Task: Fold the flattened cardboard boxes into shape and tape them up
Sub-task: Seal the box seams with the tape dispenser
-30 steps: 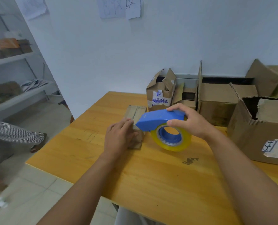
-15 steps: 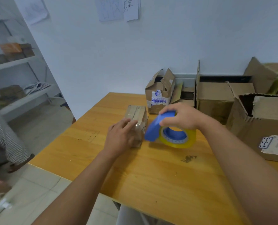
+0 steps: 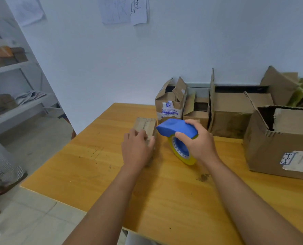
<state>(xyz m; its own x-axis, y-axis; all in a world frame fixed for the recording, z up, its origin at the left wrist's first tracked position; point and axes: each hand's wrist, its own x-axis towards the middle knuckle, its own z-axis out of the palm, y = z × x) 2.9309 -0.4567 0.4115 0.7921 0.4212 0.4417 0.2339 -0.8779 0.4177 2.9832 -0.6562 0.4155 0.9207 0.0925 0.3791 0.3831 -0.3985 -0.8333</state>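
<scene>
A small folded cardboard box [image 3: 146, 126] stands on the wooden table [image 3: 94, 167], shiny tape across its top. My left hand [image 3: 136, 149] lies over the box's near end, fingers curled onto its top and side, and hides that part. My right hand [image 3: 198, 142] grips a blue tape dispenser [image 3: 175, 129] holding a yellow tape roll [image 3: 182, 156]. The dispenser's nose sits just right of the box, at its top edge.
Several open cardboard boxes line the wall: a small one with a blue-printed label [image 3: 170, 105], a larger one [image 3: 234, 112], and a big one with a white label [image 3: 280, 140] at the right. A person in striped clothing [image 3: 3, 165] stands at the left, near shelves [image 3: 14, 71].
The dispenser dipped nose-down beside the box, then came up level with its nose at the box's top edge. My left hand stayed on the box.
</scene>
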